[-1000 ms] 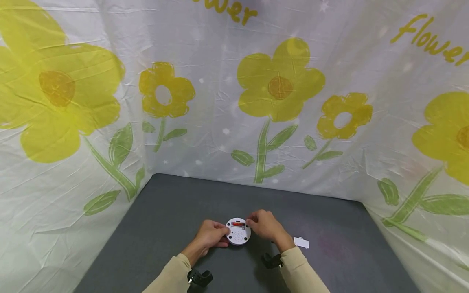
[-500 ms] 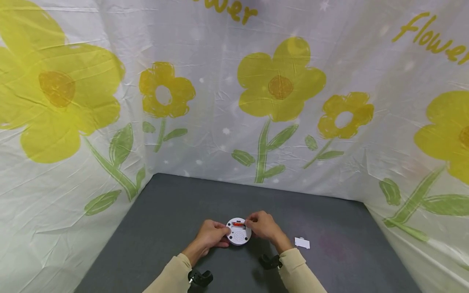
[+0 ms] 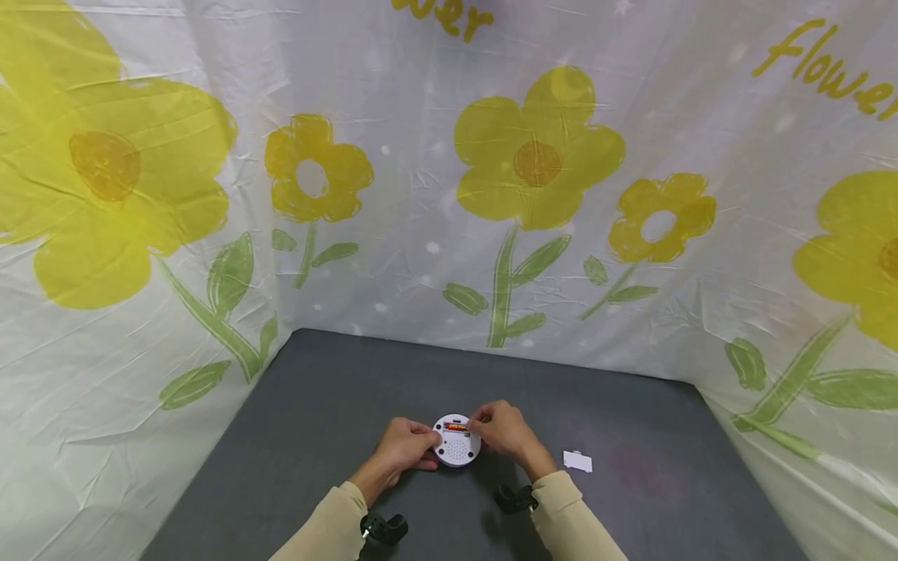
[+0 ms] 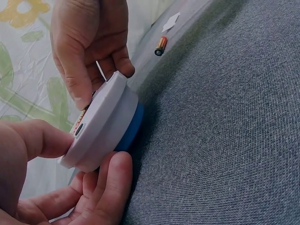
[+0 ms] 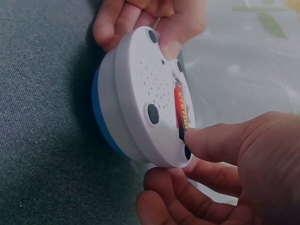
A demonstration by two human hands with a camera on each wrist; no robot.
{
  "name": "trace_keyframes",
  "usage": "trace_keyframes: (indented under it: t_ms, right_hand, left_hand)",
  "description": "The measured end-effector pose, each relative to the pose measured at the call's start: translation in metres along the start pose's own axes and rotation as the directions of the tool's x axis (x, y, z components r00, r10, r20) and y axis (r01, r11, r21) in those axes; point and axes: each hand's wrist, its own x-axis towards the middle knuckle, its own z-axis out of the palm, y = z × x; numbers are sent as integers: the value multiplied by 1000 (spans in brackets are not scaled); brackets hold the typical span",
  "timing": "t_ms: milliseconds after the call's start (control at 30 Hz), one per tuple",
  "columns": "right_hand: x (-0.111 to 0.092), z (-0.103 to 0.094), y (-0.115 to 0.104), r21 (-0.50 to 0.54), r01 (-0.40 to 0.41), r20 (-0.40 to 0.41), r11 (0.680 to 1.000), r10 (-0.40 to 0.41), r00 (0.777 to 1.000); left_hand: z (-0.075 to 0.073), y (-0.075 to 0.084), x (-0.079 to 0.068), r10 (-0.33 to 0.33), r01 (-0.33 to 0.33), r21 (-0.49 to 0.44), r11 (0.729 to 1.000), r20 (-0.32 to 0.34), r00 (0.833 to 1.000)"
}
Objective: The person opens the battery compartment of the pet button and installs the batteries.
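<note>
A round white device [image 3: 457, 453] with a blue base lies tilted, its underside up, showing small speaker holes and black rubber feet. My left hand [image 3: 403, 448] grips its left edge, thumb on the face and fingers beneath. At the far side of that face, a red, black and yellow battery [image 5: 181, 105] sits in the uncovered battery compartment. My right hand [image 3: 507, 428] has its thumb on the black end of this battery, with the other fingers curled at the device's rim. Part of the compartment is hidden by the right thumb.
A white battery cover [image 3: 578, 461] lies on the dark grey tabletop [image 3: 365, 382] to the right. Near it, a loose battery [image 4: 161, 46] shows in the left wrist view. A flower-printed curtain [image 3: 421, 257] stands around the table's back and sides.
My right hand has shifted slightly left along the battery, whose lettering now shows more clearly. The left hand keeps its grip on the device.
</note>
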Motion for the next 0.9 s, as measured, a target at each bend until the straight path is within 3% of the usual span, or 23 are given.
trace_keyframes:
  t_ms: [667, 900]
  right_hand:
    - [2, 4, 2, -59, 32, -41, 998, -35, 999]
    - [2, 2, 6, -89, 77, -66, 993, -83, 994]
  left_hand:
    - [1, 2, -2, -1, 1, 9, 1000, -13, 1000]
    - [1, 2, -2, -6, 6, 9, 1000, -9, 1000]
